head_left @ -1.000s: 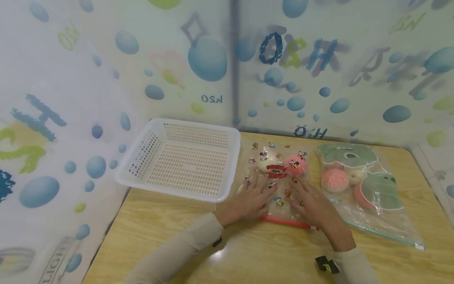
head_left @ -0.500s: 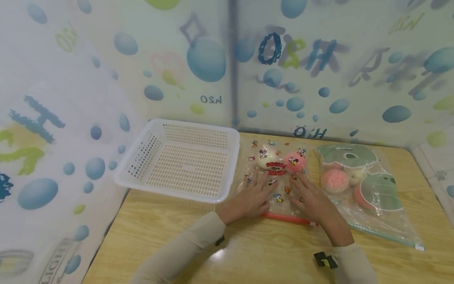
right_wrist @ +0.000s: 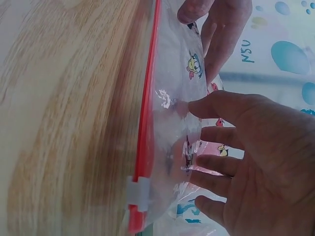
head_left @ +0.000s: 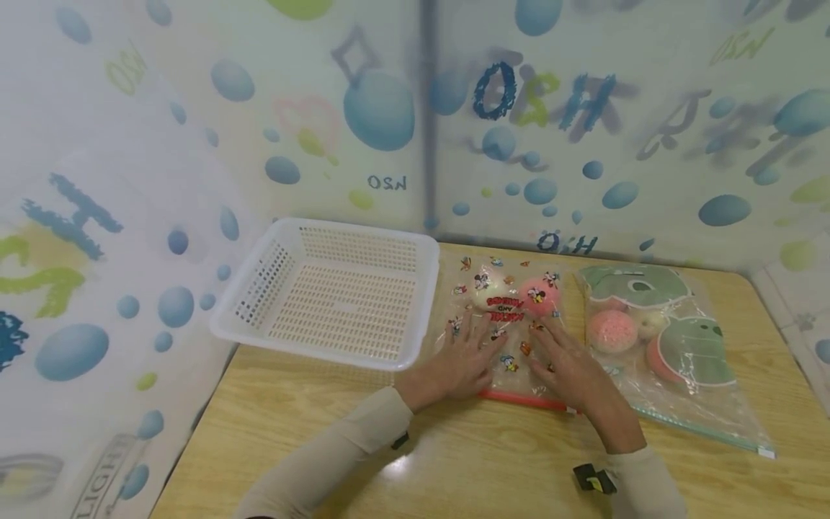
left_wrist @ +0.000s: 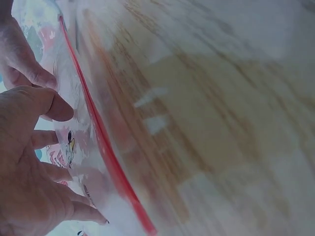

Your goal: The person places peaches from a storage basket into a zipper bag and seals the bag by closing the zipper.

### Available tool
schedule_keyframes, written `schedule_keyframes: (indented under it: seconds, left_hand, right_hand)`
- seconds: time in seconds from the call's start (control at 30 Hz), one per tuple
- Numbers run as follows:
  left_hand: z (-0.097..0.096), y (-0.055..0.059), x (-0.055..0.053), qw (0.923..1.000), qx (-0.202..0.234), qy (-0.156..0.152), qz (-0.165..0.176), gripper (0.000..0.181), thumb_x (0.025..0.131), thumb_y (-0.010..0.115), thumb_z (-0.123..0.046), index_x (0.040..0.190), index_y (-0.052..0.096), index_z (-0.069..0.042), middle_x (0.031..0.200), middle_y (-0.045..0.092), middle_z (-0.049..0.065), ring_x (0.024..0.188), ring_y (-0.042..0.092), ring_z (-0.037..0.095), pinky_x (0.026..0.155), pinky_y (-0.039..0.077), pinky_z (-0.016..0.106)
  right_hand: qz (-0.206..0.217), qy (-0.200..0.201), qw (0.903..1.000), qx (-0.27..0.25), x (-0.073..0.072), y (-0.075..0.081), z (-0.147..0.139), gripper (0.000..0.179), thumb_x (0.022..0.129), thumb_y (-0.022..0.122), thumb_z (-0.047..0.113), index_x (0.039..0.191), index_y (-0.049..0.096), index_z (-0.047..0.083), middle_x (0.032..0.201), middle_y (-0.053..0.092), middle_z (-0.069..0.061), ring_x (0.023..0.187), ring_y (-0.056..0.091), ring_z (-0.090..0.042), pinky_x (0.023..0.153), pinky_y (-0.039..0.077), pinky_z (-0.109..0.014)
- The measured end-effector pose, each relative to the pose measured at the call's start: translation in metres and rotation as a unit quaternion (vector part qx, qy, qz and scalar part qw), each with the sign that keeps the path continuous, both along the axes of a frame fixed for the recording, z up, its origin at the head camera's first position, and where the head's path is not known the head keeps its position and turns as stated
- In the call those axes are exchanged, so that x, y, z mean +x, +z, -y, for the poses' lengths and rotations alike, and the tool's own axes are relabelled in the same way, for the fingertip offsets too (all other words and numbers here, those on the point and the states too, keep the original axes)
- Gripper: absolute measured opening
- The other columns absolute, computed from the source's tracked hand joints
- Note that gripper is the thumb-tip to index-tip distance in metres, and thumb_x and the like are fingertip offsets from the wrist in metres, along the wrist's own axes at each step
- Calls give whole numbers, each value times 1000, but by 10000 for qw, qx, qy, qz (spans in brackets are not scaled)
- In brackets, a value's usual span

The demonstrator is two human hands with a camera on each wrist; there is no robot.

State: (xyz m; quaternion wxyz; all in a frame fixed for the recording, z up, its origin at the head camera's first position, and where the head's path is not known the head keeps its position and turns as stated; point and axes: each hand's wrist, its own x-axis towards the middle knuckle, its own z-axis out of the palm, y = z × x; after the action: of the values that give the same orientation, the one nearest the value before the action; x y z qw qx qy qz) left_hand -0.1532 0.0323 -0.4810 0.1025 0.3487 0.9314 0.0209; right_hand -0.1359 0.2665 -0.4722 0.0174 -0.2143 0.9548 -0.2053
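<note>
A clear zip bag (head_left: 519, 386) printed with small cartoon figures lies flat on the table, its red zip edge (right_wrist: 147, 93) toward me. Inside it at the far end are a pale round thing (head_left: 486, 282) and a pink ball (head_left: 540, 297). My left hand (head_left: 457, 364) rests on the bag's left part, fingers spread. My right hand (head_left: 573, 364) lies on its right part, fingers also spread. In the right wrist view, the white slider (right_wrist: 138, 193) sits near one end of the red zip, and the fingertips touch the plastic.
A white plastic basket (head_left: 324, 353) with a slotted floor stands left of the bag. To the right lies another clear zip bag (head_left: 700, 411) with green printed shapes, holding pink and pale balls. Patterned walls (head_left: 382, 202) rise behind the wooden table (head_left: 480, 468).
Both hands stay on the bag almost without moving. The view shifts very slightly; the basket and the other bag stay in place.
</note>
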Motion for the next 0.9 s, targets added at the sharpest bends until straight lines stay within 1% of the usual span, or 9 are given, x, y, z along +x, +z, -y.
schedule_keyframes:
  seconds: [0.1,0.2,0.4,0.57,0.63,0.7,0.77,0.8,0.9]
  left_hand:
    - [0,-1,-1,10000,37,-15,-17,70,103,48,-35,164,17,-19,166,2,23,148,-1,51,113,18,68]
    - [0,0,-1,9999,-30,-41,-148,69,104,47,-36,164,19,-20,167,3,22,149,-1,50,113,19,67]
    - [3,14,6,9979,-153,-208,-592,66,104,47,-41,163,25,-19,167,8,22,151,4,47,115,21,62]
    - [11,37,12,9931,51,-423,-1089,67,103,48,-46,161,31,-16,164,25,18,150,13,44,117,19,60]
    - [18,48,12,9909,204,-466,-1244,69,102,48,-52,159,34,-16,162,30,15,151,14,42,117,18,61]
    - [28,61,12,9900,327,-444,-1297,73,100,46,-61,158,36,-19,162,32,12,151,12,41,117,16,63]
    - [40,74,11,9913,424,-306,-1210,81,96,43,-71,160,33,-21,165,26,11,152,4,40,116,13,65]
    - [46,81,11,9924,453,-188,-1128,86,94,42,-75,161,30,-22,167,20,11,152,-3,40,116,10,66]
    - [65,98,8,9940,382,199,-1005,100,87,39,-85,164,19,-25,169,7,12,150,-15,40,115,3,68]
  right_hand:
    - [-15,8,10000,-12,0,0,0,51,97,69,20,141,53,2,159,32,-19,139,38,-46,106,39,-62]
    - [-50,6,10000,-56,0,0,0,49,96,69,19,140,55,2,160,31,-18,140,38,-45,106,39,-61]
    - [-142,-109,9996,-203,4,7,0,46,96,66,16,139,56,3,158,35,-18,139,39,-45,107,37,-62]
    - [-423,-41,9988,-256,10,21,1,46,96,64,15,140,56,2,152,44,-19,135,45,-44,106,39,-62]
    - [-421,-16,9988,-234,13,30,1,46,98,62,18,141,55,2,151,45,-19,135,45,-43,106,38,-62]
    - [-317,-50,9994,-148,17,40,0,49,100,59,25,144,52,4,151,44,-19,137,43,-44,107,36,-63]
    - [-212,-139,9997,8,20,49,-1,59,102,57,38,152,45,10,157,38,-18,141,36,-45,110,30,-66]
    - [-218,-198,9995,112,21,54,-1,65,102,56,45,156,39,13,161,32,-16,143,32,-44,111,26,-68]
    - [-544,-262,9976,347,25,64,-3,85,96,57,60,164,23,23,169,11,-9,150,19,-40,112,13,-72]
